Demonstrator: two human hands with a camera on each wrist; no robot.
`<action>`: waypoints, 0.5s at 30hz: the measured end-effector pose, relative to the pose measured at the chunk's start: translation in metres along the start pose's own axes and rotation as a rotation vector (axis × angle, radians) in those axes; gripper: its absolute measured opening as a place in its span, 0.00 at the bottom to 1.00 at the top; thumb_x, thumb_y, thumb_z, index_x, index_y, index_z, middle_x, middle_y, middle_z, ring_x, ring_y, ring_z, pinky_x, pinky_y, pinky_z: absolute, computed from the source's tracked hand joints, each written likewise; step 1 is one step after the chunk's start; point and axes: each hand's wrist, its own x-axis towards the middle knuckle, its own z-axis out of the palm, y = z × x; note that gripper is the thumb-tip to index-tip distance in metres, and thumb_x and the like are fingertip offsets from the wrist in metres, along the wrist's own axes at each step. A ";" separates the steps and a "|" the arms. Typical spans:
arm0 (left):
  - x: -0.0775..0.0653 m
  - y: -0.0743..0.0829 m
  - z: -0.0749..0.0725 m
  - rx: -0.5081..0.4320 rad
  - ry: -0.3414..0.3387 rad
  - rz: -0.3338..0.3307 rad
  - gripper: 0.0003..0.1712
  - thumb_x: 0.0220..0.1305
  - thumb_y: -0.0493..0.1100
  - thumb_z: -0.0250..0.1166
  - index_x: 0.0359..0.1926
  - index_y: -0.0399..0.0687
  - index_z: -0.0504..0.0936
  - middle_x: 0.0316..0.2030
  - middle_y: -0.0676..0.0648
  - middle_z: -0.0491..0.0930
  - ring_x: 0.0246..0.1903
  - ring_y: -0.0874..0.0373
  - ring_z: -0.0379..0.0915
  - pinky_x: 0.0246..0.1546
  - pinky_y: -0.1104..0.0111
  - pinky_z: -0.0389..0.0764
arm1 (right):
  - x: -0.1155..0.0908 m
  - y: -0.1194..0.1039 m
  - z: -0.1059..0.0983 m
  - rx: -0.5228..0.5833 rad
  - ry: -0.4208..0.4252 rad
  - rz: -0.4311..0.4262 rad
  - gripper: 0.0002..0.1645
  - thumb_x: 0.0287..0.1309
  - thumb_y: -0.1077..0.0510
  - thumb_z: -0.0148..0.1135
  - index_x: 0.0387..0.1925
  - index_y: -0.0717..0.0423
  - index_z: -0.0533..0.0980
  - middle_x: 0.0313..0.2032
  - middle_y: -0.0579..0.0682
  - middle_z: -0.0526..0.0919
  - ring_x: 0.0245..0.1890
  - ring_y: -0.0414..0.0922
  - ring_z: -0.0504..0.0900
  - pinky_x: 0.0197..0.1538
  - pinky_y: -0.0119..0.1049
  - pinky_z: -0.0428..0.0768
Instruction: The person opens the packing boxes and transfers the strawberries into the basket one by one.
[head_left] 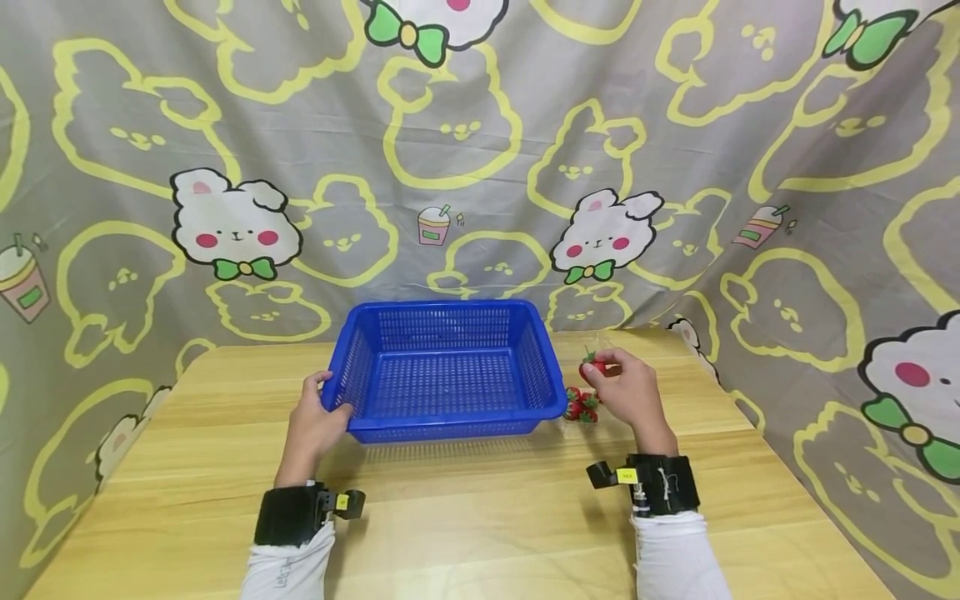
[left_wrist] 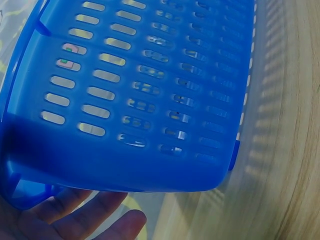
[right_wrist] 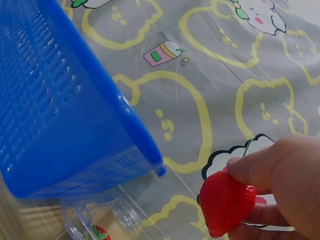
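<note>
A blue plastic basket (head_left: pixel 442 427) with slotted walls stands on the table, and no contents show inside it. My left hand (head_left: pixel 313 432) grips its left rim near the front corner. In the left wrist view several fingers (left_wrist: pixel 90 215) curl at the rim's underside. Off the basket's right end, my right hand (head_left: pixel 632 396) pinches a red strawberry (right_wrist: pixel 227 202) between thumb and fingers, its green leaves upward in the head view. Just below that hand, more strawberries (head_left: pixel 576 407) lie beside the basket in a clear plastic box (right_wrist: pixel 131 220).
The wooden table (head_left: pixel 480 517) extends toward me and out to both sides. A grey curtain (head_left: pixel 345 108) with yellow animal outlines hangs close behind the basket and along both sides.
</note>
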 end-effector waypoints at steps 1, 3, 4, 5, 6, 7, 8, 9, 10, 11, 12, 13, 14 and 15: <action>0.000 0.000 0.000 0.000 0.001 0.002 0.39 0.65 0.38 0.51 0.72 0.42 0.43 0.65 0.24 0.57 0.59 0.28 0.60 0.58 0.36 0.64 | 0.000 -0.001 0.000 0.001 0.000 -0.003 0.19 0.60 0.50 0.62 0.47 0.59 0.76 0.47 0.62 0.81 0.46 0.58 0.78 0.40 0.54 0.81; 0.000 0.000 0.000 0.003 0.004 0.007 0.39 0.65 0.38 0.51 0.72 0.42 0.43 0.64 0.24 0.58 0.59 0.28 0.60 0.58 0.36 0.64 | 0.000 -0.003 0.000 0.005 0.001 -0.008 0.19 0.59 0.50 0.62 0.46 0.59 0.76 0.47 0.62 0.81 0.46 0.57 0.79 0.39 0.53 0.82; 0.000 0.000 0.000 0.005 0.005 0.010 0.39 0.64 0.38 0.51 0.72 0.41 0.43 0.64 0.24 0.58 0.59 0.28 0.60 0.58 0.36 0.64 | 0.000 -0.004 0.000 0.007 0.003 -0.012 0.18 0.59 0.51 0.63 0.46 0.59 0.76 0.46 0.62 0.82 0.45 0.57 0.79 0.38 0.53 0.82; 0.000 0.000 0.000 0.007 0.006 0.013 0.39 0.64 0.38 0.51 0.72 0.41 0.43 0.64 0.23 0.58 0.59 0.28 0.60 0.58 0.36 0.64 | -0.001 -0.004 0.000 0.007 0.004 -0.015 0.18 0.59 0.51 0.63 0.45 0.59 0.76 0.46 0.61 0.82 0.45 0.57 0.79 0.38 0.53 0.82; 0.000 0.000 0.000 0.009 0.006 0.014 0.39 0.64 0.38 0.51 0.72 0.41 0.43 0.64 0.23 0.59 0.59 0.28 0.60 0.58 0.36 0.64 | -0.001 -0.005 0.001 0.005 0.006 -0.020 0.18 0.58 0.51 0.63 0.45 0.59 0.77 0.45 0.61 0.82 0.45 0.57 0.79 0.38 0.53 0.82; 0.000 0.000 0.000 0.009 0.005 0.015 0.39 0.64 0.38 0.51 0.72 0.41 0.44 0.63 0.23 0.59 0.59 0.28 0.61 0.58 0.36 0.64 | -0.001 -0.006 0.001 0.004 0.006 -0.027 0.18 0.58 0.52 0.63 0.45 0.59 0.77 0.45 0.61 0.82 0.45 0.57 0.79 0.38 0.53 0.82; 0.000 0.000 0.000 0.011 0.005 0.015 0.39 0.64 0.38 0.51 0.72 0.41 0.44 0.63 0.23 0.59 0.59 0.28 0.61 0.58 0.36 0.64 | -0.002 -0.007 0.001 0.005 0.007 -0.033 0.18 0.58 0.52 0.64 0.45 0.59 0.77 0.45 0.62 0.82 0.44 0.57 0.79 0.37 0.53 0.82; 0.001 -0.001 0.000 0.010 0.002 0.014 0.39 0.64 0.38 0.50 0.72 0.41 0.43 0.63 0.23 0.59 0.58 0.28 0.61 0.58 0.36 0.64 | -0.002 -0.008 0.001 0.004 0.008 -0.040 0.18 0.58 0.52 0.64 0.45 0.59 0.77 0.45 0.62 0.82 0.44 0.57 0.79 0.37 0.53 0.82; 0.001 -0.001 0.000 0.009 0.001 0.012 0.39 0.65 0.38 0.50 0.72 0.42 0.43 0.63 0.23 0.59 0.59 0.28 0.61 0.58 0.36 0.64 | -0.002 -0.009 0.002 0.002 0.010 -0.045 0.18 0.58 0.53 0.64 0.45 0.59 0.77 0.44 0.62 0.82 0.44 0.57 0.80 0.37 0.53 0.82; 0.001 -0.001 0.001 0.009 0.001 0.011 0.38 0.65 0.38 0.50 0.72 0.42 0.43 0.63 0.23 0.59 0.59 0.28 0.61 0.58 0.36 0.64 | -0.003 -0.010 0.002 0.003 0.011 -0.050 0.18 0.58 0.53 0.64 0.45 0.59 0.77 0.44 0.62 0.82 0.44 0.57 0.80 0.36 0.53 0.82; 0.001 -0.001 0.001 0.009 0.002 0.009 0.38 0.65 0.39 0.50 0.72 0.42 0.43 0.63 0.23 0.59 0.59 0.28 0.60 0.58 0.36 0.64 | -0.003 -0.011 0.002 0.003 0.011 -0.058 0.18 0.58 0.53 0.64 0.45 0.59 0.77 0.44 0.62 0.83 0.43 0.57 0.80 0.36 0.53 0.82; 0.001 -0.001 0.001 0.009 0.002 0.009 0.38 0.65 0.38 0.50 0.72 0.42 0.43 0.63 0.23 0.59 0.59 0.28 0.60 0.58 0.36 0.64 | -0.004 -0.013 0.002 0.005 0.012 -0.065 0.18 0.58 0.53 0.64 0.45 0.59 0.77 0.43 0.62 0.83 0.43 0.57 0.80 0.36 0.52 0.82; 0.000 -0.001 0.001 0.009 0.002 0.010 0.38 0.65 0.38 0.50 0.72 0.41 0.43 0.64 0.23 0.59 0.59 0.28 0.60 0.58 0.36 0.64 | -0.004 -0.014 0.002 0.009 0.015 -0.069 0.17 0.58 0.52 0.64 0.45 0.59 0.77 0.42 0.62 0.83 0.42 0.57 0.80 0.35 0.52 0.82; 0.000 -0.001 0.000 0.010 0.003 0.010 0.38 0.65 0.38 0.50 0.72 0.41 0.43 0.64 0.23 0.59 0.59 0.28 0.60 0.58 0.36 0.64 | -0.004 -0.014 0.002 0.013 0.018 -0.077 0.17 0.57 0.52 0.64 0.45 0.59 0.77 0.42 0.61 0.83 0.42 0.57 0.80 0.34 0.51 0.82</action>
